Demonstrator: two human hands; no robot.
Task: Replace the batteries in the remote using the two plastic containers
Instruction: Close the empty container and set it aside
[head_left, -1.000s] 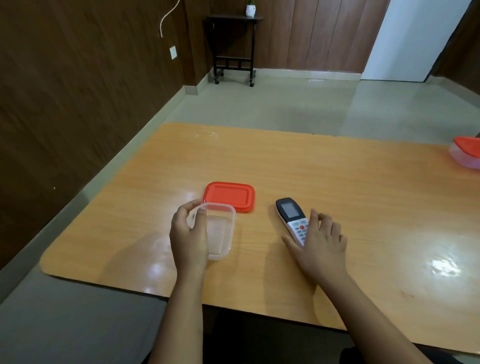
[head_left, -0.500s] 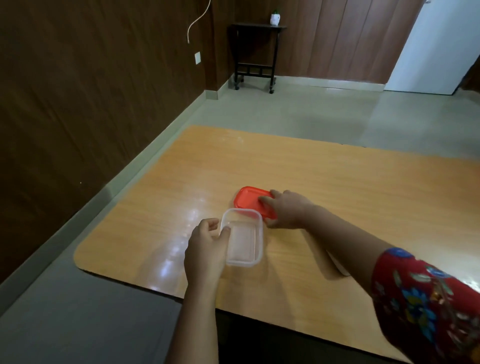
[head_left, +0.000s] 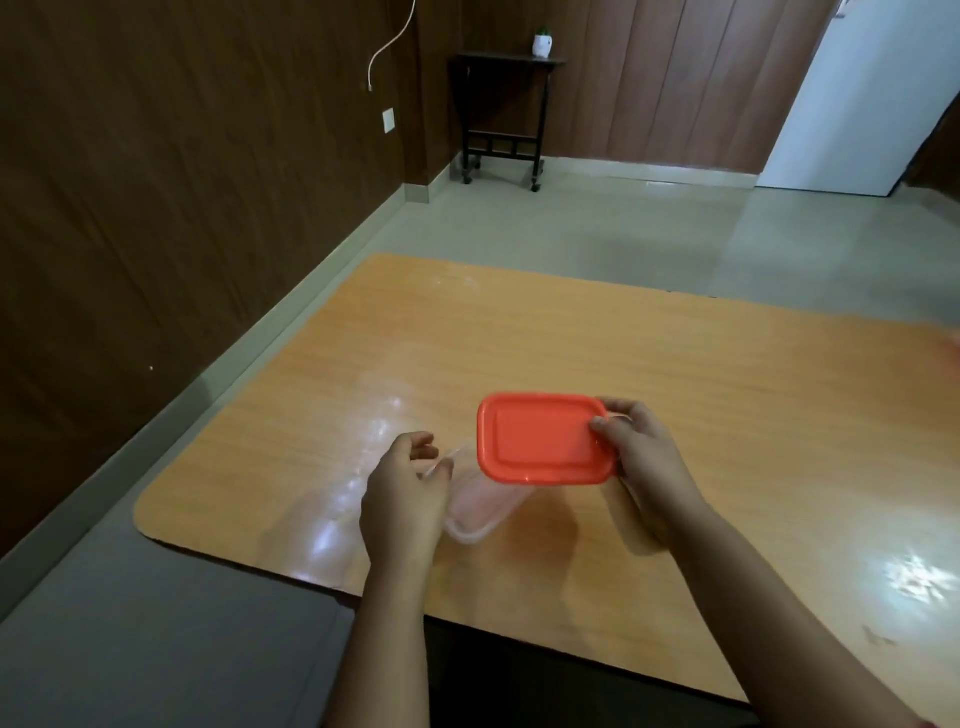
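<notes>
My right hand pinches the right edge of a red plastic lid and holds it in the air above the table. Below the lid sits a clear plastic container, partly covered by it. My left hand grips the container's left rim. The remote is hidden behind my right hand and forearm or out of frame; I cannot tell which. No batteries are visible.
The wooden table has its left edge and rounded near-left corner close to my left hand. A small black side table with a white pot stands against the far wall. A faint red blur shows at the right frame edge.
My right hand left the remote, reached to the red lid, and has lifted it over the clear container. My left hand has stayed on the container. The view has swung left.
</notes>
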